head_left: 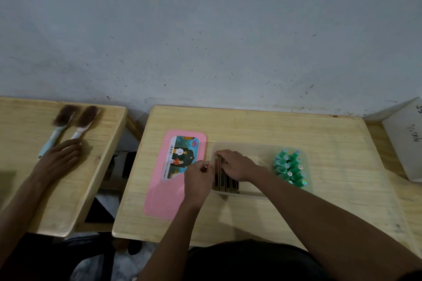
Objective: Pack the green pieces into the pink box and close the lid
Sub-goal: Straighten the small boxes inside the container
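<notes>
Several green pieces [289, 168] with coloured caps stand packed together in the right end of a translucent box [255, 146] on the middle table. The pink lid [166, 191], with a picture label, lies flat on the table just left of the box. Upright dark strips [226, 183] fill the box's left end. My right hand [236, 164] reaches over the box, fingers closed over the tops of these strips. My left hand [198, 174] is at the box's left wall with fingertips pinched together; what they pinch is too blurred to tell.
On a second wooden table to the left lie two brown-bristled brushes [68, 125], with another person's hand [60, 158] resting beside them. A white box [404, 139] with handwriting stands at the far right. A wall runs close behind both tables.
</notes>
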Tool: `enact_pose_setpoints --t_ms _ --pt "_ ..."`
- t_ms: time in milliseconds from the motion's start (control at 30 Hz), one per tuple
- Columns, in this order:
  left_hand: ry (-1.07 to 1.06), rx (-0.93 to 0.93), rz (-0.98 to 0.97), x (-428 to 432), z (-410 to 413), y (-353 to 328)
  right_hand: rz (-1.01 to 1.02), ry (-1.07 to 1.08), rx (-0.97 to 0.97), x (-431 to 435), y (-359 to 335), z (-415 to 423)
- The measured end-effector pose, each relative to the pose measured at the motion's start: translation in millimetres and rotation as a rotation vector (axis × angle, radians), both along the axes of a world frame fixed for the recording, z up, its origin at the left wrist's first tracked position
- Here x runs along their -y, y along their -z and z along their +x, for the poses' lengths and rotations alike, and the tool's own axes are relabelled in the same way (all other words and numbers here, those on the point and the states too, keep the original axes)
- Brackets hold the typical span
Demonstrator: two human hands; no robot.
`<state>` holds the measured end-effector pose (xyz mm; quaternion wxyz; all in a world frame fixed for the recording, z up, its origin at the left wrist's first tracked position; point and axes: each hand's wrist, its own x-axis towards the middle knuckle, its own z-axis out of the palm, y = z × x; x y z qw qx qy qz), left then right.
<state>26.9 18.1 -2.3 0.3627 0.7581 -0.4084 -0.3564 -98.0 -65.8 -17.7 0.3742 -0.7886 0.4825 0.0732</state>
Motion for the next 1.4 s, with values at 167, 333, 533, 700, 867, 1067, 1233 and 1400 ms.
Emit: enact_pose_setpoints --t_ms 167,333,533,700,867,1067,1233,1400 --pt "-0.008 0.002 0.0 0 -1 -1 -0.023 -0.028 -0.018 -1 -1 -1" --pt "-0.006 0.011 0.008 0 -1 -1 -0.028 0.007 0.02 -7 2 -1" --pt "-0.01 0.036 0.014 0 -1 -1 -0.098 0.206 0.2 -21 5 -10" --pt "-0.003 0.051 0.02 1 0 1 -0.124 0.359 0.247 -38 13 -25" --pt "0.014 0.068 0.012 1 2 3 -0.123 0.459 0.323 -35 9 -33" --pt "0.006 0.066 0.027 1 0 2 -0.048 0.682 0.3 -34 13 -41" --pt "0.014 0.087 0.019 1 0 -1 -0.095 0.702 0.205 -31 15 -39" --pt "0.023 0.082 0.005 0 -1 -4 -0.032 0.723 0.091 -28 10 -37"
